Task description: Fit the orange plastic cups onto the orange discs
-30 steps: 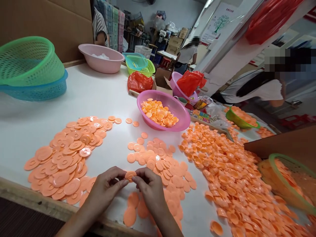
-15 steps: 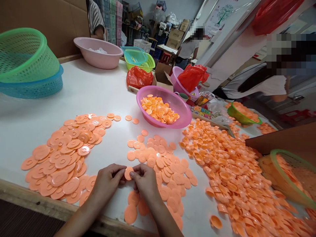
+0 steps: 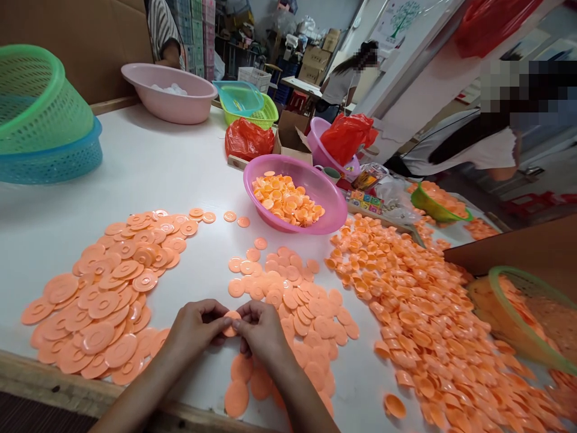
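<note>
Reviewer: From where are directions taken?
Inspector: From the held disc (image 3: 231, 322), as clock centre, with twelve pointing away from the worker.

Reviewer: How is that disc held?
Inspector: It is held just above the table (image 3: 171, 162), between both hands. Its nine-o'clock edge is pinched by the thumb and fingertips of the left hand (image 3: 198, 328); its three-o'clock edge is pinched likewise by the right hand (image 3: 256, 328). The remaining fingers are curled under and partly hidden.

Reviewer: What is noted around it?
Inspector: At nine to ten o'clock an overlapping pile of ringed discs (image 3: 106, 300) is seen. From about twelve round to six, a second spread of discs (image 3: 304, 313) is found, many with plain faces up. At two to four o'clock a broad heap of orange cups (image 3: 419, 325) is laid out. At one o'clock a magenta basin (image 3: 327, 198) is part filled with small orange pieces (image 3: 288, 201).

Reviewer: How far has the work advanced?
Inspector: Only one disc is in hand, and many are left lying loose on both sides. Which pile has been handled cannot be established; the work is judged well short of complete. No cup is being touched.
</note>
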`<control>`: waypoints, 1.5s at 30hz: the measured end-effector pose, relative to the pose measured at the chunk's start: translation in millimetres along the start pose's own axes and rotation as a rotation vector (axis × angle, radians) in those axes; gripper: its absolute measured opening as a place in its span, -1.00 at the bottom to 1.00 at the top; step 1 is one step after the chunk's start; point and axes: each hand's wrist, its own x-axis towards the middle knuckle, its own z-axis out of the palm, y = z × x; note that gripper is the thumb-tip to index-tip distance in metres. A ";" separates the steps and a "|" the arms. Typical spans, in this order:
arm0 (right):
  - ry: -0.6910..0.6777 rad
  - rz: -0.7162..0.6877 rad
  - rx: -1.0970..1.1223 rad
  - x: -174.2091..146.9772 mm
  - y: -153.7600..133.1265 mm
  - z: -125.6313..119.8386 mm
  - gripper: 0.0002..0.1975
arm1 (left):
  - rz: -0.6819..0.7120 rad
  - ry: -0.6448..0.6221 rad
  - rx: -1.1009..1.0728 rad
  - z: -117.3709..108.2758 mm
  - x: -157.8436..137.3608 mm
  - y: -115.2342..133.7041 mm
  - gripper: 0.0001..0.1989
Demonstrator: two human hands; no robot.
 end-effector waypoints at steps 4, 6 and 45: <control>0.000 -0.007 -0.005 -1.1 -1.4 -2.0 -0.89 | -0.001 -0.017 -0.010 -2.6 1.9 -3.4 -0.64; -0.020 -0.002 -0.006 -1.4 -0.6 -2.1 -0.87 | 0.017 -0.032 -0.017 -3.7 2.1 -4.2 -0.64; 0.496 -0.875 -0.274 -72.9 37.5 -10.1 -0.84 | 0.299 -0.031 -0.226 31.8 -62.8 12.4 -0.54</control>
